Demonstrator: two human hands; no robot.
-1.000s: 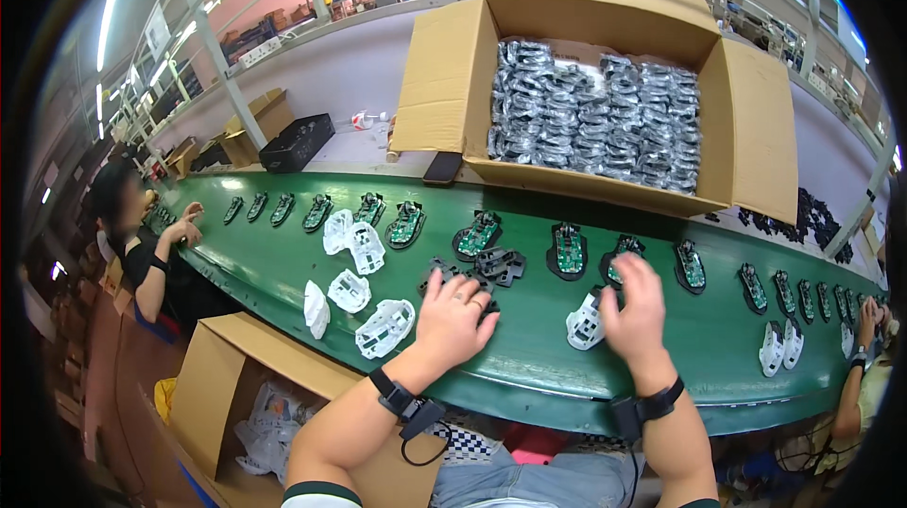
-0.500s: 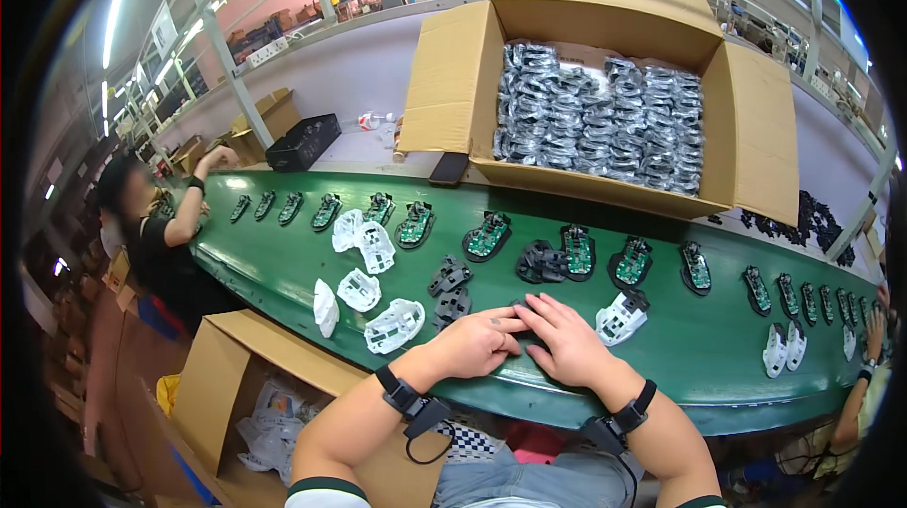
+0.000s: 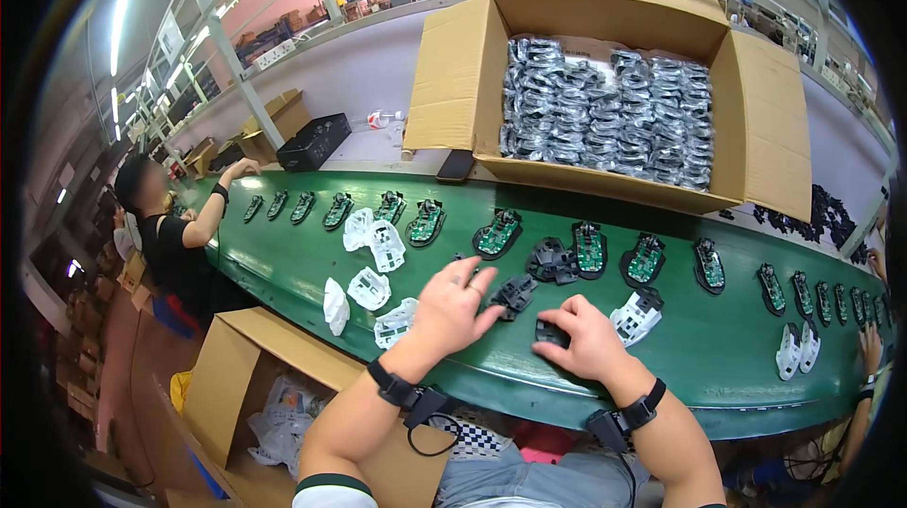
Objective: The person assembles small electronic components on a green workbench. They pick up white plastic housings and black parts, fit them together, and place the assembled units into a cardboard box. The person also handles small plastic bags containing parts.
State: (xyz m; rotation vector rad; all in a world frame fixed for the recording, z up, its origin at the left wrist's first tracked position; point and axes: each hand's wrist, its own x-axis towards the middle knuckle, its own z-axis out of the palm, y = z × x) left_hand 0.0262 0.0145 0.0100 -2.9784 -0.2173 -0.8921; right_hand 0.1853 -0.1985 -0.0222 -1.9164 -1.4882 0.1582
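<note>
My right hand (image 3: pixel 584 336) is closed on a small dark plastic shell part (image 3: pixel 550 331), thumb and fingers around it, low over the green belt. My left hand (image 3: pixel 452 308) reaches forward with thumb and fingers apart; dark bits show by its fingertips, mostly hidden by the hand. Between both hands lies a dark grey mouse shell (image 3: pixel 513 296), near the left thumb and apart from the right hand. Farther off, another dark shell (image 3: pixel 550 261) rests against a mouse base with a green circuit board (image 3: pixel 590 248). Just right of my right hand lies a white shell (image 3: pixel 636 317).
Mouse bases with boards line the green belt (image 3: pixel 491 371). White shells (image 3: pixel 368 289) lie left. Behind stands a large carton (image 3: pixel 770 120) of wrapped parts; an open carton (image 3: pixel 222 385) with plastic bags is lower left. A co-worker (image 3: pixel 165 239) stands left; another's hand (image 3: pixel 870 349) is right.
My hands were together and have parted. The left has moved forward and left, the right slightly back with a dark part. The dark shell between them has come into view.
</note>
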